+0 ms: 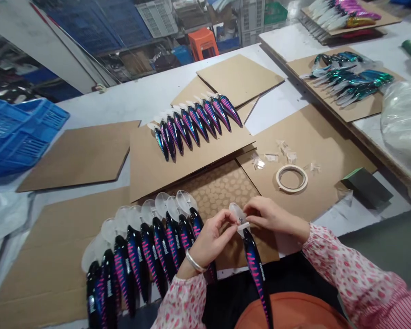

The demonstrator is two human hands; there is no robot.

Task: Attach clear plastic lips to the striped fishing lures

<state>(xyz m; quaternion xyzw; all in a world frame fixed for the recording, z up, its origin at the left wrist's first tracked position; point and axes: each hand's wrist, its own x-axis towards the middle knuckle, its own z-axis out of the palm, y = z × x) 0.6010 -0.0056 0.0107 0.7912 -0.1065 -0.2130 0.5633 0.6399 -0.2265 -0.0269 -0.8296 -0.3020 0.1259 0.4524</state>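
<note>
A long black fishing lure (255, 268) with pink stripes and blue sides hangs tail-down over the table's front edge, close to my body. Across the base of its clear lip (236, 210) sits a short whitish strip (243, 226), which looks like tape. From the left, my left hand (214, 238) pinches at this strip with thumb and forefinger. My right hand (276, 218) is closed at the lip's right side, fingertips curled. Beside my left hand lies a row of similar lures (159, 242), clear lips pointing away from me; my wrist hides some.
Farther back, a raised cardboard sheet (142, 171) carries another row of lures (195, 121). A tape roll (292, 178) and small clear pieces (271, 157) lie at right, near a dark green block (367, 188). Blue crates (17, 132) stand left; teal lures (352, 77) lie on the right-hand table.
</note>
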